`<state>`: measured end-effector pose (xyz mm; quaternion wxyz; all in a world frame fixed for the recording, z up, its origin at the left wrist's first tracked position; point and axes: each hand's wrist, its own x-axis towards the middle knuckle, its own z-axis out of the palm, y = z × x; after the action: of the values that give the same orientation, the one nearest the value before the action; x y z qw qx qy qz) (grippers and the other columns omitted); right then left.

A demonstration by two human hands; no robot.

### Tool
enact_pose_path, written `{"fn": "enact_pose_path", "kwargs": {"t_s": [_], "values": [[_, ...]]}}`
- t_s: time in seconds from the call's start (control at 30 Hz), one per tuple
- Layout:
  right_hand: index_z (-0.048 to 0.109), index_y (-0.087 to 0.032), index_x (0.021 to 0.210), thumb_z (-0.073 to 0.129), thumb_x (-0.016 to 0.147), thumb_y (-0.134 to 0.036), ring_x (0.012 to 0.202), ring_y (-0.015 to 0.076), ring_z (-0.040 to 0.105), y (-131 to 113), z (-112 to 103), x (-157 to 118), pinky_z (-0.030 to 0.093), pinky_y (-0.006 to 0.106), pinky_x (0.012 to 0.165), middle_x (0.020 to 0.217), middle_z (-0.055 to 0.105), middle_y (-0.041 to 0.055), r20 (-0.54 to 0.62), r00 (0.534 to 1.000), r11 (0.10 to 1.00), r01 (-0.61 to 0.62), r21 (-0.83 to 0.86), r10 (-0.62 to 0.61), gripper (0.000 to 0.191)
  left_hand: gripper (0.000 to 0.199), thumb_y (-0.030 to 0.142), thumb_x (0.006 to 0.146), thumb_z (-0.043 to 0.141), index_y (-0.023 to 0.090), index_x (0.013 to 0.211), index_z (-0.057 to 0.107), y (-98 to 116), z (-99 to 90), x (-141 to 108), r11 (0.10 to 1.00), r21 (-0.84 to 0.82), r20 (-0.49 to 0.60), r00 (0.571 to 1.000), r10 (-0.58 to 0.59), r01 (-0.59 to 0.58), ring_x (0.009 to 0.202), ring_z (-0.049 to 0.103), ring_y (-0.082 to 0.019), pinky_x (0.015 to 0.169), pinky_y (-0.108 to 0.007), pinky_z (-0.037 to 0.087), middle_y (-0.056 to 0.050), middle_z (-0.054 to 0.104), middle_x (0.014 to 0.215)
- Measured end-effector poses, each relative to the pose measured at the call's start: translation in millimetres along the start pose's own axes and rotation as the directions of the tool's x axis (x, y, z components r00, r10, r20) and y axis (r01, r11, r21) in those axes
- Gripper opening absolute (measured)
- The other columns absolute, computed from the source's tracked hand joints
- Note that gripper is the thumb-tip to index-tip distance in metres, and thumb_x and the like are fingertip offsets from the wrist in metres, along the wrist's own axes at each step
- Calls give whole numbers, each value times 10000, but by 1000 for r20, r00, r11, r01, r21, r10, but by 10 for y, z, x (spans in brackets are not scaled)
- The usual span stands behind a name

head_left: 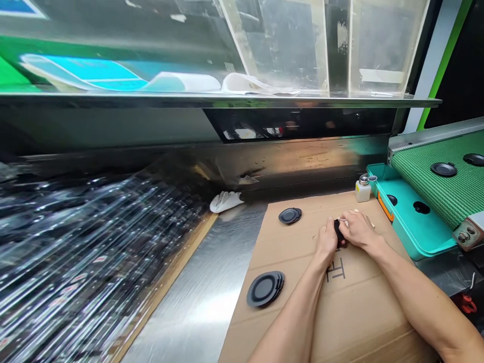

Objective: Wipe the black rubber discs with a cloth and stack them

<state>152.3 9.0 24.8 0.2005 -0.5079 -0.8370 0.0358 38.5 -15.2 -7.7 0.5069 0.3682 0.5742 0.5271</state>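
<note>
So the black piece point(337, 230) was right of center in the frame, over the cardboard point(295, 254), left hand point(325, 241) clamped on its left side, right hand point(357, 229) crowding its right; couldn't tell that grip.

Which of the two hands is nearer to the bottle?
Right. The right hand is just in front of the bottle; the left hand is farther away, toward the left.

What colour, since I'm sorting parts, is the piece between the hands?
The piece looks black, best seen in the head view.
</note>
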Motion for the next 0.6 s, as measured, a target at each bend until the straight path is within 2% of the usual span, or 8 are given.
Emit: {"fn": "enact_pose_path", "kwargs": {"t_s": [0.17, 0.27, 0.33, 0.43, 0.5, 0.6], "values": [[658, -195, 952, 510, 940, -232, 869, 181, 618, 20, 13, -4, 391, 269, 782, 959, 703, 58, -27, 999, 998, 25, 51, -24, 153, 546, 599, 911, 416, 159, 684, 648, -75, 1, 32, 998, -58, 14, 1000, -12, 13, 392, 553, -178, 415, -267, 397, -40, 586, 451], [688, -209, 935, 529, 945, -244, 854, 177, 614, 76, 30, 4, 407, 269, 781, 939, 691, 49, -30, 1000, 996, 6, 94, -3, 164, 486, 554, 907, 476, 159, 669, 628, -57, -21, 54, 976, -219, 39, 999, -3, 11, 403, 539, -157, 423, -261, 389, -38, 604, 491], [716, -225, 940, 525, 966, -272, 835, 160, 607, 93, 31, 3, 424, 260, 778, 921, 659, 38, -62, 998, 985, -2, 171, 12, 198, 435, 509, 914, 499, 150, 705, 627, -19, -59, 73, 912, -409, 90, 996, 5, 32, 455, 561, -149, 433, -253, 388, -50, 649, 581], [731, -238, 1031, 517, 988, -303, 849, 144, 601, 37, 22, -12, 453, 244, 786, 946, 603, 38, -194, 981, 945, 38, 326, 28, 228, 351, 406, 950, 485, 126, 815, 647, 38, -117, 97, 767, -626, 238, 971, 16, 141, 563, 601, -144, 488, -247, 432, -65, 693, 728], [713, -230, 1081, 521, 987, -302, 901, 158, 601, -45, 25, -30, 463, 254, 818, 982, 604, 50, -269, 963, 920, 87, 383, 21, 225, 330, 347, 981, 446, 121, 864, 656, 55, -122, 99, 694, -683, 311, 950, -3, 226, 623, 619, -144, 558, -257, 484, -64, 702, 784], [691, -216, 1015, 512, 993, -304, 956, 194, 581, -157, 61, -48, 447, 292, 865, 983, 630, 65, -304, 952, 937, 92, 338, 16, 200, 330, 316, 1009, 417, 139, 889, 668, 50, -65, 77, 613, -740, 333, 943, -23, 277, 790, 667, -154, 748, -271, 540, -60, 717, 861]]}}
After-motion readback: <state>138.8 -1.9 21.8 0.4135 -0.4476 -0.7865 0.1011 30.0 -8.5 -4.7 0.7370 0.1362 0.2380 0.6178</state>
